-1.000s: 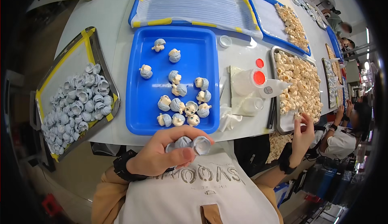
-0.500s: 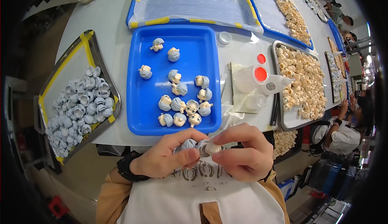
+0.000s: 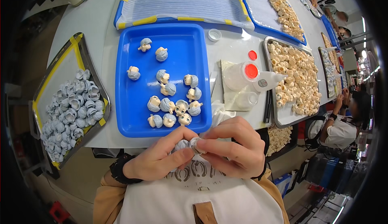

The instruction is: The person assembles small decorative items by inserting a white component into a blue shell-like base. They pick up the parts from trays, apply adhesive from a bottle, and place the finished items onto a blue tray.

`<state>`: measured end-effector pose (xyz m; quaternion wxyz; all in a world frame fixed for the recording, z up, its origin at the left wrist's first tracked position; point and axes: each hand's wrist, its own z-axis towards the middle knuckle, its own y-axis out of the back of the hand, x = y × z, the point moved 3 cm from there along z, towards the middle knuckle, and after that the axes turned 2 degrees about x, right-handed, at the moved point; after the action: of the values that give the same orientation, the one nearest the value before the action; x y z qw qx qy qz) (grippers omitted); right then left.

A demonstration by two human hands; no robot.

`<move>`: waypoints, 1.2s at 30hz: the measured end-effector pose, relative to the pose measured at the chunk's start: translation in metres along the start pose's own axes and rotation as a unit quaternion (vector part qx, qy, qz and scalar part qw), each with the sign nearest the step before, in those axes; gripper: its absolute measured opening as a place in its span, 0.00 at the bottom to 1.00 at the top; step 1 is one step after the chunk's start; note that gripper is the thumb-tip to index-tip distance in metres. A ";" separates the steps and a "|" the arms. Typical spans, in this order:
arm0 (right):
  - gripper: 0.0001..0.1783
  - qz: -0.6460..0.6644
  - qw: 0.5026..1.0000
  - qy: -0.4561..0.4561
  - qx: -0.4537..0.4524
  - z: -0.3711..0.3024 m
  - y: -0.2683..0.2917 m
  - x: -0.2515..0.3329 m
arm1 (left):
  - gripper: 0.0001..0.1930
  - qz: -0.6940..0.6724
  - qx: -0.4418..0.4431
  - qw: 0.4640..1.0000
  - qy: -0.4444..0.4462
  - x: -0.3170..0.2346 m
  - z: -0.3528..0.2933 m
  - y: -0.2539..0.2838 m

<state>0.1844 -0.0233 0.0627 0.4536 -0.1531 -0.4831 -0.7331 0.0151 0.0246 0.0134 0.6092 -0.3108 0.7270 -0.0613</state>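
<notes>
Just in front of my chest, my left hand [image 3: 155, 159] pinches a blue-grey doll hair piece [image 3: 181, 145] between thumb and fingers. My right hand [image 3: 238, 149] has its fingertips closed on a small rounded doll head part [image 3: 196, 145], pressed close beside that hair piece. Fingers cover most of both pieces, so how they fit together cannot be made out. Right beyond my hands lies a blue tray [image 3: 139, 129] with several small doll heads [image 3: 184, 119] wearing blue-grey hair, some upright and some tipped over.
A taped tray of loose hair pieces [image 3: 72, 107] stands at left. On the right, a metal tray [image 3: 279, 123] bears many cream head parts [image 3: 297, 78]. Between are a red-capped bottle [image 3: 242, 76], a nozzle bottle [image 3: 268, 80] and a small jar [image 3: 246, 99]. Another person [image 3: 343, 123] sits at far right.
The part in my right fingers has come closer to my left hand and turned, with less of its pale side showing. The whole view has shifted slightly, moving the trays leftward.
</notes>
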 end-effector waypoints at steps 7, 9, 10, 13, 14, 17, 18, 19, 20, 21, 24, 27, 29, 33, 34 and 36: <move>0.23 0.011 1.000 0.006 -0.009 0.000 -0.002 -0.004 | 0.15 -0.045 -0.017 0.999 0.000 0.001 0.000 0.000; 0.23 0.012 1.000 0.009 -0.011 0.000 -0.002 -0.004 | 0.16 -0.059 -0.034 0.998 0.002 -0.001 -0.001 -0.001; 0.23 0.015 1.000 0.010 -0.010 0.000 -0.002 -0.004 | 0.16 -0.062 -0.029 0.998 -0.004 0.000 -0.001 -0.001; 0.22 0.019 1.000 0.013 -0.006 0.000 -0.001 -0.004 | 0.16 -0.064 -0.019 0.998 -0.007 0.002 0.000 0.001; 0.22 0.017 1.000 0.014 -0.004 0.000 -0.001 -0.003 | 0.15 -0.059 -0.018 0.998 0.000 0.000 0.000 0.001; 0.22 0.008 1.000 0.027 -0.002 -0.001 0.000 -0.002 | 0.15 -0.046 -0.022 0.999 0.008 0.000 0.000 0.000; 0.22 0.004 0.999 0.033 -0.001 -0.002 0.000 -0.002 | 0.15 -0.042 -0.025 0.999 0.008 0.000 0.000 0.000; 0.22 0.001 0.999 0.040 -0.015 -0.002 0.002 -0.002 | 0.15 -0.037 -0.024 0.999 0.009 0.001 0.000 0.000; 0.22 -0.002 0.999 0.046 -0.028 -0.002 0.007 -0.002 | 0.15 -0.032 -0.024 0.999 0.010 0.000 0.000 -0.001; 0.22 -0.006 0.998 0.053 -0.041 -0.002 0.013 -0.001 | 0.15 -0.028 -0.022 0.999 0.011 0.000 -0.001 0.000; 0.23 -0.120 0.986 -0.049 -0.102 -0.011 0.050 -0.006 | 0.15 -0.051 -0.013 0.999 0.014 0.002 -0.003 0.002; 0.19 -0.277 0.937 -0.165 -0.132 -0.020 0.068 -0.021 | 0.16 -0.053 -0.020 0.998 0.003 0.001 -0.003 0.002; 0.18 -0.272 0.941 -0.173 -0.106 -0.023 0.069 -0.027 | 0.16 -0.055 -0.017 0.998 -0.008 0.002 -0.003 0.002; 0.17 -0.269 0.948 -0.161 -0.061 -0.021 0.063 -0.033 | 0.20 -0.029 -0.036 0.998 -0.033 0.000 -0.001 0.001; 0.17 -0.270 0.947 -0.162 -0.061 -0.020 0.062 -0.034 | 0.20 -0.031 -0.034 0.998 -0.034 0.000 -0.001 0.001; 0.17 -0.280 0.944 -0.163 -0.053 -0.019 0.061 -0.036 | 0.20 -0.036 -0.029 0.998 -0.034 0.000 -0.001 0.001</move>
<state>0.2573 -0.0280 0.0644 0.1357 -0.1529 -0.5346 -0.8200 0.0137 0.0253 0.0130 0.6222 -0.3559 0.6954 -0.0514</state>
